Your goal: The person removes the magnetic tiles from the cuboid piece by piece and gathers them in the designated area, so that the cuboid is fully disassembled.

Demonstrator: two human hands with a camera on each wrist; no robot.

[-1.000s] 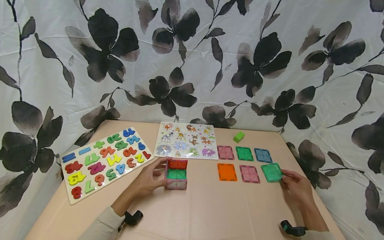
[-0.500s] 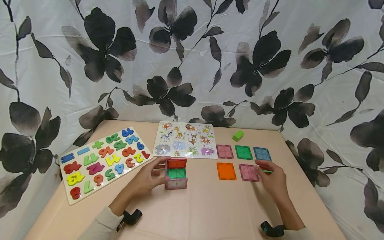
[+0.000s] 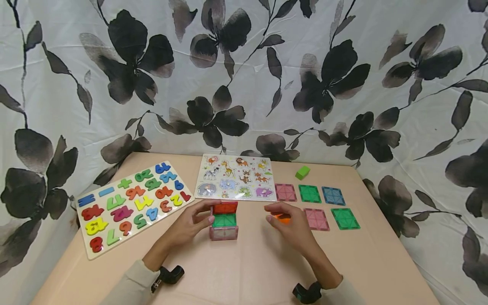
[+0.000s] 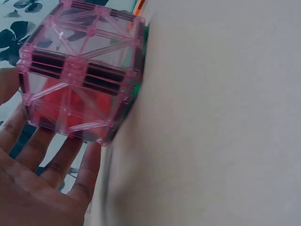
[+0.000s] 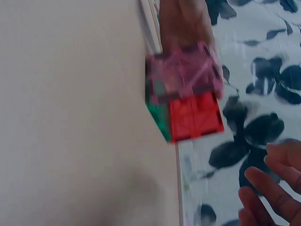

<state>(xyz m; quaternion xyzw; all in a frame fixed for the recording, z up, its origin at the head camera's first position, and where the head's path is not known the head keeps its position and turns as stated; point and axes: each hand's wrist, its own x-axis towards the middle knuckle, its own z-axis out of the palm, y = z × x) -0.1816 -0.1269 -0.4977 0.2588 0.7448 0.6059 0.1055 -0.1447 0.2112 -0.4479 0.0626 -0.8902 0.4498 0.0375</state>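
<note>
Smooth tabletop [image 3: 244, 267]; left hand [image 3: 189, 225] grips translucent square-tiled box [image 3: 223, 234]

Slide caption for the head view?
Left fingers hold a red, green and pink tile box; right fingers partly hide an orange tile.

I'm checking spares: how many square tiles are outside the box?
6 visible. Back row: pink tile, green tile, blue tile. Front row: orange tile, partly behind the right hand, second pink tile, second green tile.

Right grip [image 3: 294, 224] loosely spread
</note>
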